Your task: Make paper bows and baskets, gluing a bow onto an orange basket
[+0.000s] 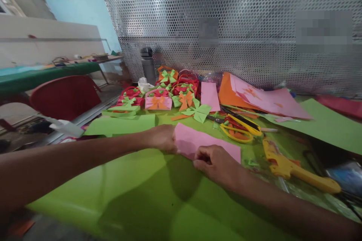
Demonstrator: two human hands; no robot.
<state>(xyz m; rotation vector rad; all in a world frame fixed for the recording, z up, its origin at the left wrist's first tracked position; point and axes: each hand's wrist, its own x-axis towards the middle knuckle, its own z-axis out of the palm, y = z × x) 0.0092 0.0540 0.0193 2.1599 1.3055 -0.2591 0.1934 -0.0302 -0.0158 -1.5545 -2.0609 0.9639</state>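
Observation:
A pink paper strip [209, 143] lies at a slant on the green tabletop in front of me. My left hand [163, 138] is closed on its left end, the fingertips partly hidden behind the paper. Over the lower edge, near the middle, my right hand [216, 162] is curled, with thumb and index finger pinched at the paper. A light green sheet [127, 125] lies just beyond my left forearm. Yellow-handled scissors [239, 130] rest past the strip's right end, and a yellow glue gun [294, 169] lies right of my right hand.
Several small paper bags with bows [158, 99] stand at the back, beside a grey bottle [148, 66]. Pink sheets [271, 98] and a large green sheet [336, 124] are spread at the right. A perforated metal panel [181, 15] rises behind; a red chair [65, 96] stands left.

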